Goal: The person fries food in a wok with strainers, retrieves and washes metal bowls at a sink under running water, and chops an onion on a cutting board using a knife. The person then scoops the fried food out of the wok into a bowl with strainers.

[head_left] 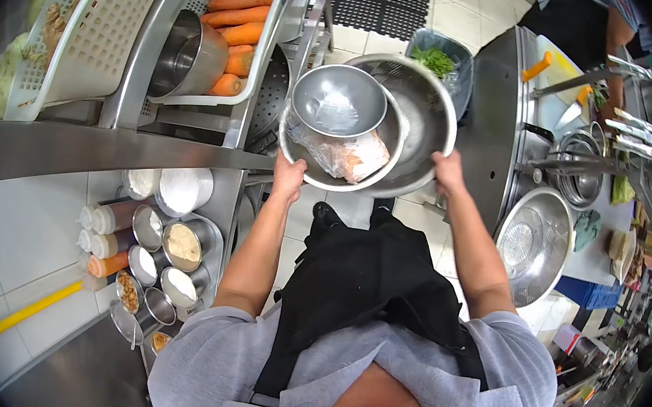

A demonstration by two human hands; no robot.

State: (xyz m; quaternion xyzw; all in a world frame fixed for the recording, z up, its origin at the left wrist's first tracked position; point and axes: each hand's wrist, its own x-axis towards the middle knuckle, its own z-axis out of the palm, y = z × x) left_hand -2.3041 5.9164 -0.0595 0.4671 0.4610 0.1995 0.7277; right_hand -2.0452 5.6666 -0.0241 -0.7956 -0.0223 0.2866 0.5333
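Observation:
My left hand [289,177] grips the near-left rim of a steel mixing bowl [395,159]. In that bowl lie a smaller metal bowl [339,98] and a pinkish-orange piece of food in clear plastic wrap [358,159]. The mixing bowl sits partly inside a large metal colander [430,107], which appears perforated near its far side. On the colander's right rim, my right hand [447,173] is closed, fingers mostly hidden beneath. The stack is held out in front of my apron, above the floor.
On the left, a rack carries a white basket of carrots [242,16] with a steel pot [190,58]. Sauce bottles [108,246] and ingredient tins stand below. A lined bin [463,71] is ahead; another colander [534,245] is right. A person's arm [618,59] shows top right.

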